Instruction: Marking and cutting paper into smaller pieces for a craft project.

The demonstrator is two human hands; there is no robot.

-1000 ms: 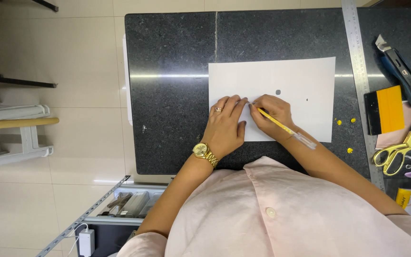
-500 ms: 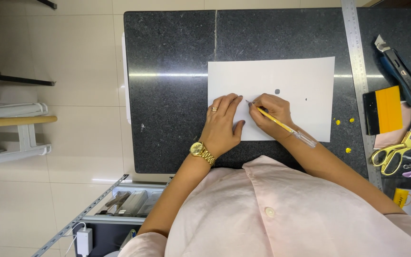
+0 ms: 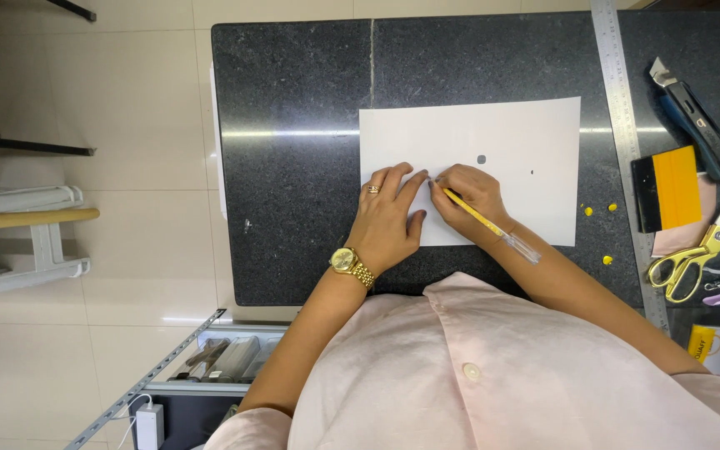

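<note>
A white sheet of paper (image 3: 502, 142) lies on a dark granite tabletop (image 3: 293, 125). My left hand (image 3: 389, 218), with a ring and a gold wristwatch, presses flat on the sheet's near left part. My right hand (image 3: 472, 200) grips a thin yellow pen-like tool (image 3: 481, 221) with a clear cap end, its tip touching the paper beside my left fingertips. A small dark dot (image 3: 482, 159) and a tinier speck (image 3: 532, 172) mark the sheet just beyond my right hand.
A long steel ruler (image 3: 627, 142) lies right of the sheet. Beyond it are a utility knife (image 3: 693, 108), a yellow-and-black squeegee (image 3: 668, 187), gold-handled scissors (image 3: 710, 246) and small yellow bits (image 3: 597, 210). A tiled floor, shelf and toolbox (image 3: 218, 358) are at left.
Both hands stay on the sheet in nearly the same spot; the pen tip has barely shifted. Nothing else has moved.
</note>
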